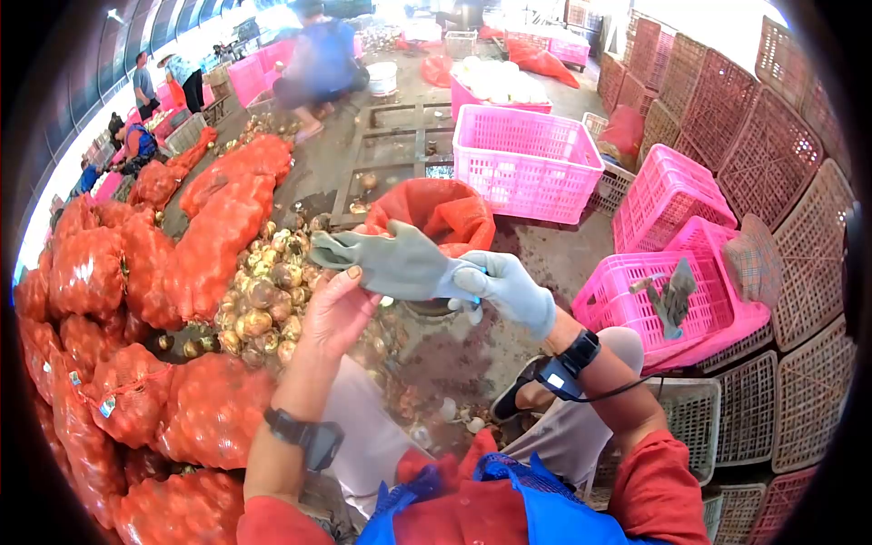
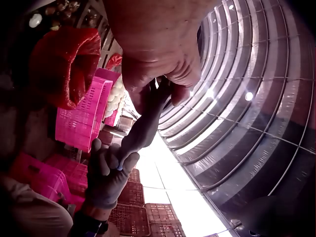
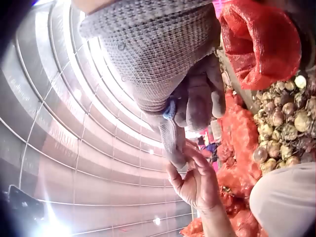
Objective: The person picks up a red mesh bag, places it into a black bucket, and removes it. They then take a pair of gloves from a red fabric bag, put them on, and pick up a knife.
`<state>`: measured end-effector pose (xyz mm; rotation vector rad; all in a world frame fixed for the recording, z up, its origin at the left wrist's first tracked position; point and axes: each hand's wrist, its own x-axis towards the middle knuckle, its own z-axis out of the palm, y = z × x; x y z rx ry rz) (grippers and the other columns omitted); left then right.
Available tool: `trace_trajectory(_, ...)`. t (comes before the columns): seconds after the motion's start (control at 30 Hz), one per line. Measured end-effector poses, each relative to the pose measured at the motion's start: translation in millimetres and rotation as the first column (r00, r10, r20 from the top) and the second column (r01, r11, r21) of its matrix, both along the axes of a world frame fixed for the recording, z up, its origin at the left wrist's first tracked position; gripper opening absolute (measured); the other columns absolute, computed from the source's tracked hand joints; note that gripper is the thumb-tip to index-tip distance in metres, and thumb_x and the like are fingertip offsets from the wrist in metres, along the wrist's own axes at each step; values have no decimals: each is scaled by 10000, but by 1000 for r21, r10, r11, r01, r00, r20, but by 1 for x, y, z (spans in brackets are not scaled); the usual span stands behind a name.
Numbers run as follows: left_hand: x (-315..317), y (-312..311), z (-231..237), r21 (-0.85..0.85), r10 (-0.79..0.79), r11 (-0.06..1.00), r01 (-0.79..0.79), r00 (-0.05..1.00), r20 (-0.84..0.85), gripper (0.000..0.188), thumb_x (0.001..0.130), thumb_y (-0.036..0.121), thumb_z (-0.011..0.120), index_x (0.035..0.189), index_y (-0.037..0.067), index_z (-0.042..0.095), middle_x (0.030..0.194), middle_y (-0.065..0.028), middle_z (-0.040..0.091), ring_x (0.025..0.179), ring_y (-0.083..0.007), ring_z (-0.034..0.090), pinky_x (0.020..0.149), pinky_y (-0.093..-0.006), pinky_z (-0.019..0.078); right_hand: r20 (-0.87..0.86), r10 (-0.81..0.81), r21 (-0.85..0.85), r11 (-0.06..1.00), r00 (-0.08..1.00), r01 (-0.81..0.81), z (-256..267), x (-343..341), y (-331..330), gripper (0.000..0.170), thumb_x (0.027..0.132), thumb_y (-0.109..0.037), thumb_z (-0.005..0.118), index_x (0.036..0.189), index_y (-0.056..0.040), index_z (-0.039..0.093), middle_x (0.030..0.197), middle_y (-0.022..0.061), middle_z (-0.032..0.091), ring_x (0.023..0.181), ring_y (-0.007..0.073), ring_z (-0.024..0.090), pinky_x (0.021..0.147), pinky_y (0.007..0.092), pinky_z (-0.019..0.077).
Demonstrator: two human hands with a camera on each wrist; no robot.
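- Left grip (image 1: pixel 341 313): bare hand, thumb and fingers pinching the finger end of the loose grey glove (image 1: pixel 400 263).
- Right grip (image 1: pixel 509 291): gloved in light grey, thumb and fingers closed on the same glove's blue-edged cuff.
- Loose glove spans between the two, center of the head frame, fingers toward frame left, cuff toward frame right. Looks limp and flattened.
- Devices strapped on both forearms: left wrist unit (image 1: pixel 309 440), right wrist unit (image 1: pixel 568 368), cable running off the right one.
- Open red sack (image 1: pixel 454 213) just beyond the glove, upper middle; the glove partly covers it in the head view.
- Onion heap (image 1: pixel 268 304) on the floor, left of center, near the left grip.
- Filled red mesh sacks (image 1: pixel 200 409) piled along the left side, up to upper left.
- Large pink crate (image 1: pixel 527 154) upper middle, just right of the open sack.
- Right side: more pink crates (image 1: pixel 658 195); a grey-green glove (image 1: pixel 674 300) lies over the nearer one, plaid hat (image 1: pixel 754 259) beside it.
- Brown lattice crates (image 1: pixel 718 118) stacked along the right edge.
- Upper left of center: person in blue (image 1: pixel 318 54), blurred; white bucket (image 1: pixel 382 79) just right of them.
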<state>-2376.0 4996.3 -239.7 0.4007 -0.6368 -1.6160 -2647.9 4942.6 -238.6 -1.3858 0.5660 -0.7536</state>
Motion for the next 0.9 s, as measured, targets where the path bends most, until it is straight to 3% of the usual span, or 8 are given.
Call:
trace_trajectory(0.13,-2,-17,-38,26,97,995,-98,994,41,592,896,27,661,1451,71,458,1322,-65,619,1179,-198,622,952,-352,545,-92,-4,-133,991,996,-9,-26,-16,-17,362,1025,-187,585,1307,40,577,1183,91,677,987,146,661,826,324,561)
trace_trajectory(0.23,-2,-30,-59,-4,150,989,-151,982,110,572,895,-8,645,1436,62,472,1323,-85,617,1158,-192,637,935,-355,560,-75,-174,-114,980,982,165,-29,-21,-19,329,988,-104,613,1283,43,611,1095,63,702,977,124,650,861,296,535)
trace_trajectory(0.4,19,-56,-101,161,141,968,-193,947,290,582,905,51,694,1438,46,459,1230,-85,674,1085,-207,671,898,-362,585,-95,-125,-86,989,988,117,-40,-53,-47,331,986,-171,644,1247,26,595,1062,76,688,914,124,665,644,263,580)
trace_trajectory(0.5,8,-60,-119,178,166,920,-350,758,631,553,942,123,689,1434,33,455,1313,-113,612,1102,-193,655,917,-345,561,-206,-124,-8,992,971,125,-36,-64,-59,232,971,-109,661,1155,32,654,943,65,716,699,119,672,598,267,548)
trace_trajectory(0.63,-27,-64,-114,188,-70,982,-29,864,499,381,953,139,682,1280,-4,550,1151,-124,658,987,-198,693,842,-328,593,-371,-188,-37,981,909,188,-67,-45,-74,289,980,-227,663,1079,43,689,901,68,719,668,127,675,579,266,550)
trace_trajectory(0.83,-68,-69,-135,196,-241,968,159,807,539,316,932,288,742,1067,43,595,1015,-70,656,866,-146,666,760,-299,573,-457,-3,182,979,889,97,-88,-2,-79,302,950,-261,683,1005,36,696,893,49,707,785,107,663,681,266,549)
trace_trajectory(0.87,-69,-72,-137,167,-244,969,181,798,551,328,918,307,760,1046,53,596,986,-55,656,853,-134,657,754,-295,565,-475,-2,-133,989,880,-69,-100,-3,-84,295,957,-264,666,996,28,685,882,37,694,767,103,656,669,263,542)
trace_trajectory(0.9,-68,-75,-143,171,-249,968,184,797,550,328,918,307,760,1046,53,596,986,-55,656,853,-134,657,754,-295,565,-492,-11,-428,874,870,-231,-106,-4,-87,290,964,-267,648,987,20,675,872,26,682,749,100,649,658,259,536)
